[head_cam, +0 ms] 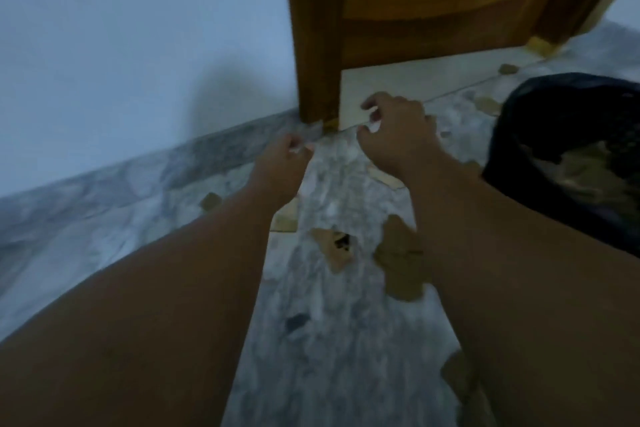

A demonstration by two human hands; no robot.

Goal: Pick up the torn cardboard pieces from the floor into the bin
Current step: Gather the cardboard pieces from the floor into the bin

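Both hands reach forward over the marble floor (332, 340) toward the foot of a wooden door (415, 3). On the left, the left hand (280, 163) is curled with its fingertips pinched together; blur keeps me from telling whether anything is between them. On the right, the right hand (394, 132) has its fingers bent and spread in a loose claw, empty, hovering above the seam where the floor meets a pale threshold slab (415, 80). Torn cardboard pieces (398, 263) lie scattered on the floor: a large brown scrap and a lighter one with a dark hole (337, 248) sit between the two forearms, a small piece (210, 201) lies left of the left arm near the grey skirting (104, 180), more scraps (486, 104) lie near the threshold, and one (457, 374) sits low beside the right forearm. A black bin (519, 135) stands at the right edge, just beside the right forearm, with brown cardboard already showing inside it. Open floor runs between the arms and out toward the blue wall (121, 45) on the left; the door frame closes off the far side.
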